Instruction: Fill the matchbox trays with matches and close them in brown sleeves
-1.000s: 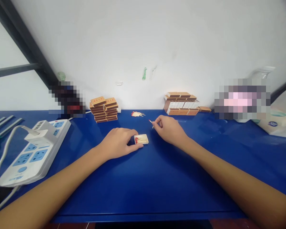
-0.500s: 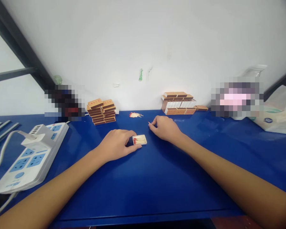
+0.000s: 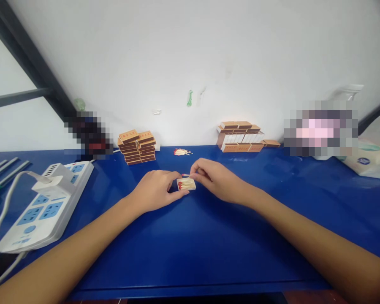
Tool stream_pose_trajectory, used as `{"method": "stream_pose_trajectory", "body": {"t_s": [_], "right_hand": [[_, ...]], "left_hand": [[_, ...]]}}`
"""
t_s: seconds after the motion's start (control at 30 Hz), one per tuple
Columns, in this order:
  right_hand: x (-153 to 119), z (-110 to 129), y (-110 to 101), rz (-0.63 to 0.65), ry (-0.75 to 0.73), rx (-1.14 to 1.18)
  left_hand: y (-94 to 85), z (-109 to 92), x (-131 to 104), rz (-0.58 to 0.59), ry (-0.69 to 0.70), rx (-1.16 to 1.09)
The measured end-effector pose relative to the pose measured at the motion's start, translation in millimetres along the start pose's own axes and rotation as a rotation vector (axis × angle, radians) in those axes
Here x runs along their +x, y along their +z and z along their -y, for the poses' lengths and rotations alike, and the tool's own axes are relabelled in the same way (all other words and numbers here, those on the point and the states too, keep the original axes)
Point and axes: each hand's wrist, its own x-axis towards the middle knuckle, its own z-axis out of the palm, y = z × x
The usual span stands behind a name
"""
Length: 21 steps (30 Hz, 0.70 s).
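A small white matchbox tray (image 3: 194, 186) lies on the blue table, holding several red-tipped matches (image 3: 186, 184). My left hand (image 3: 155, 192) grips the tray's left end, thumb along the near side and index finger at the far side. Just above the tray's far edge, my right hand (image 3: 213, 179) pinches a match (image 3: 185, 175) between thumb and fingertips, its red head pointing left. Behind the tray, a loose pile of matches (image 3: 182, 152) rests near the wall.
Stacked matchboxes (image 3: 137, 147) stand at the back left, and more matchboxes (image 3: 240, 138) at the back right. A white power strip (image 3: 55, 211) with cables lies at the left beside green-handled tools (image 3: 9, 179). A tissue pack (image 3: 367, 158) sits at the right.
My right hand has moved left and nearer with its match, from right of the tray to over its far edge. My left hand stays on the tray.
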Motion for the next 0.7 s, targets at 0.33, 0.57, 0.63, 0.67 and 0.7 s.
{"method": "stream_pose_trajectory", "body": {"t_s": [0.33, 0.57, 0.63, 0.67, 0.7], "right_hand": [[-4, -5, 2, 0.084, -0.009, -0.062], [-5, 5, 9, 0.076, 0.009, -0.058], [-5, 5, 8, 0.088, 0.006, -0.036], [-5, 5, 7, 0.097, 0.002, -0.022], [-4, 4, 6, 0.1, -0.002, -0.008]], "left_hand": [[1.3, 2, 0, -0.007, 0.005, -0.003], [0.0, 2, 0, 0.007, 0.021, -0.002], [0.0, 1, 0, 0.013, 0.028, -0.004], [0.1, 1, 0, 0.011, 0.03, -0.005], [0.2, 1, 0, 0.006, 0.032, -0.006]]}}
